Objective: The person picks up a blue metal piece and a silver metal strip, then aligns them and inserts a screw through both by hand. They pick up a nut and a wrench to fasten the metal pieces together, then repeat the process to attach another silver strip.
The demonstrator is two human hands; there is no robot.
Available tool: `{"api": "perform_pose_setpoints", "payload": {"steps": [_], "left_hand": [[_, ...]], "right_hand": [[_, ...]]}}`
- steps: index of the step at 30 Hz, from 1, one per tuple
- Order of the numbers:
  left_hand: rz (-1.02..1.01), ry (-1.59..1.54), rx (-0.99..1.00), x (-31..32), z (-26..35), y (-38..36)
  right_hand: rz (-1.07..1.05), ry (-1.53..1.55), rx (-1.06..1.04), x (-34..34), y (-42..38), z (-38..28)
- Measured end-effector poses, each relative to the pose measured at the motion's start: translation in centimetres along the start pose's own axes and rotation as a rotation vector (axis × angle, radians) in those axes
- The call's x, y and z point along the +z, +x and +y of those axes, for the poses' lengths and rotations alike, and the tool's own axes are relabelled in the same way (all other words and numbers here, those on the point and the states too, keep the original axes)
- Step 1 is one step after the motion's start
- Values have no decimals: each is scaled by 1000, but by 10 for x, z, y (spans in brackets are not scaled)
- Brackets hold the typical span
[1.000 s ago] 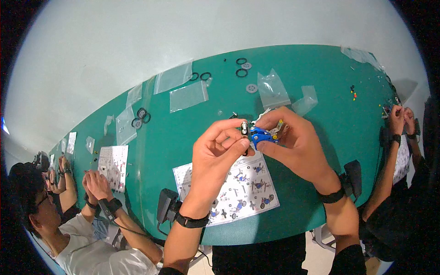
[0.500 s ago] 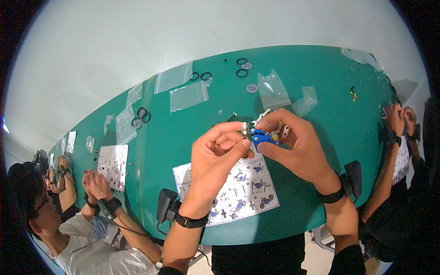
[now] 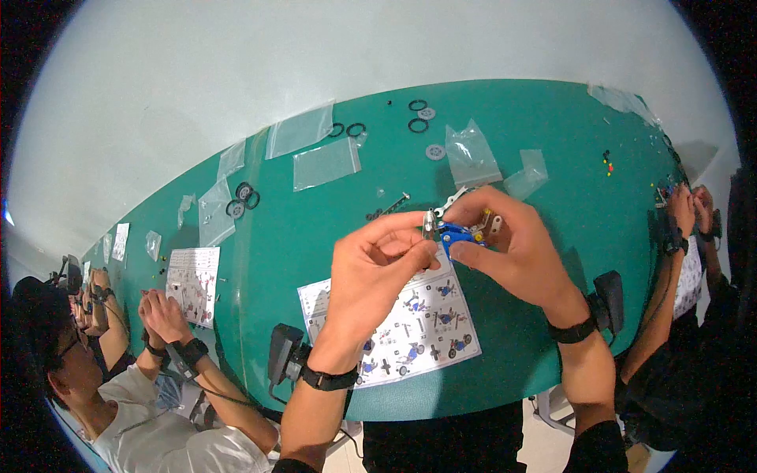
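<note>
My left hand [image 3: 371,272] is closed, pinching a small silver metal piece [image 3: 429,224] between thumb and fingers. My right hand [image 3: 516,252] is wrapped round a small model part assembly [image 3: 457,236] with blue panels, yellow bits and perforated metal strips. The silver piece is right at the left edge of the blue panels. A small white spanner [image 3: 451,202] shows just past my right fingertips. Beneath both hands lies a printed instruction sheet [image 3: 426,347] with pictures of model motorbikes, partly covered by my left hand and wrist.
Beyond my hands are a thin dark strip with screws [image 3: 394,203], black tyre rings [image 3: 418,125], a grey wheel [image 3: 434,152] and clear plastic bags [image 3: 471,154]. A person [image 3: 83,347] works at the left beside another sheet [image 3: 193,284]; another person's hands [image 3: 690,206] are at the right.
My left hand has shifted slightly right, and the silver piece now sits closer against the blue assembly. The assembly has turned a little in my right hand.
</note>
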State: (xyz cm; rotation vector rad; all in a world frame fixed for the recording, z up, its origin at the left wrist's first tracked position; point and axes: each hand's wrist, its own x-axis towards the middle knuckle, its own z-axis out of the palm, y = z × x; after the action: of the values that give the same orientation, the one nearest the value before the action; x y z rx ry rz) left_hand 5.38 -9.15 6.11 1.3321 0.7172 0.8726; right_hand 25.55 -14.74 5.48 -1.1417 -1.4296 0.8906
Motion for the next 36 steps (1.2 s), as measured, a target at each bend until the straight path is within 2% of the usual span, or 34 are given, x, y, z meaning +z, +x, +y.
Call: {"api": "perform_pose_setpoints", "payload": {"steps": [7, 10, 14, 22, 28, 34, 36], "left_hand": [[15, 53, 4, -4, -20, 10], [45, 31, 76, -1, -27, 11], [70, 138, 182, 1, -24, 12], [83, 136, 181, -3, -32, 13], [57, 65, 171, -3, -40, 15], [92, 193, 211, -5, -40, 18], [81, 138, 194, -6, -41, 18]], "right_hand": [[-36, -39, 34, -6, 6, 19], [-66, -10, 106, -9, 7, 19], [-42, 2, 90, -9, 8, 17], [-61, 41, 142, -10, 8, 15], [32, -109, -24, -6, 7, 23], [-1, -78, 67, -3, 7, 24], [-7, -26, 86, -3, 7, 25]]}}
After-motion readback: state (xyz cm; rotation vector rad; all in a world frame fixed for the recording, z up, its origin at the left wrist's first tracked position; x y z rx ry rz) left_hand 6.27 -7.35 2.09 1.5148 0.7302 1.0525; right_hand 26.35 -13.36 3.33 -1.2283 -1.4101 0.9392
